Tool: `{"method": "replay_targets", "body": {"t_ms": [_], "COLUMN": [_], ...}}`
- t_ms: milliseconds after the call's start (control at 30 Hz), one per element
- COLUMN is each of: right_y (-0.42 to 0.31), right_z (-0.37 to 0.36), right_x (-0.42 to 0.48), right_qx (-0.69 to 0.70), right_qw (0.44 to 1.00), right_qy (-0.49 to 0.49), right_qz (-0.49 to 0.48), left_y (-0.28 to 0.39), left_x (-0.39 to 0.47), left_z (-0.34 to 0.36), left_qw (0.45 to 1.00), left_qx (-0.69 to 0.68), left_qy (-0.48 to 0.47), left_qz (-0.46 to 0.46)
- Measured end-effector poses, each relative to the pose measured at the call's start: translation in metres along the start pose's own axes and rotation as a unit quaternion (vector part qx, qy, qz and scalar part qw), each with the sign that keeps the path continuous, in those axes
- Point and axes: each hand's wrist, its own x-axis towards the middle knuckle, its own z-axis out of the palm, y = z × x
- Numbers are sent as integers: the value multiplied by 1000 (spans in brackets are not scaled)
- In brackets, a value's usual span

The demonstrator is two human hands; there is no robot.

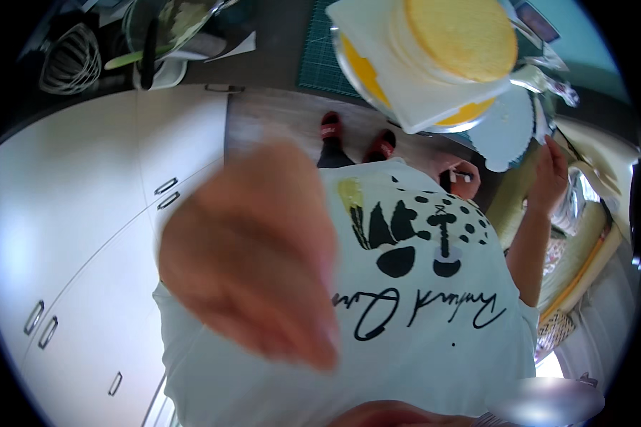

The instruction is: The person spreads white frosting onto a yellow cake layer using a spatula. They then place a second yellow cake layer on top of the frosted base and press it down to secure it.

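My left hand (pixel 251 256), large and blurred close to the camera, covers part of my white printed shirt; its grip is unclear. On the right, my right hand (pixel 551 173) reaches to the counter, its fingertips at the end of a pale narrow strip (pixel 540 120); whether it grips this cannot be told. Beside it lies a pale scalloped round board (pixel 505 128). A round yellow sponge cake (pixel 462 40) stands on a white square board (pixel 414 104), above a yellow surface with a round silvery rim (pixel 355 80). A green cutting mat (pixel 320 53) lies partly under these.
At the upper left are a wire whisk (pixel 72 61), a glass bowl (pixel 139 26) and a green-handled utensil (pixel 131 57). White cabinets (pixel 85 160) with metal handles line the left. A cushioned seat (pixel 579 261) is at the right. Blurred skin with a dark object (pixel 448 179) shows below the counter.
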Motion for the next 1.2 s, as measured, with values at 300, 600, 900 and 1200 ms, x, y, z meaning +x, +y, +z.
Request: {"method": "replay_targets", "body": {"t_ms": [300, 600, 900, 1200], "right_y": [4, 2, 9, 4], "right_z": [-8, 32, 61, 83], "right_x": [16, 13, -11, -22], "right_qx": [35, -157, 152, 186], "right_qw": [995, 987, 927, 898], "right_qy": [15, -37, -205, -264], "right_qz": [87, 4, 276, 299], "left_y": [9, -20, -84, -113], "left_x": [-20, -1, 92, 113], "left_z": [41, 41, 26, 9], "left_qw": [989, 922, 769, 672], "left_qx": [-100, 288, 636, 715], "left_qy": [29, 257, -51, -184], "left_qz": [108, 30, 23, 61]}}
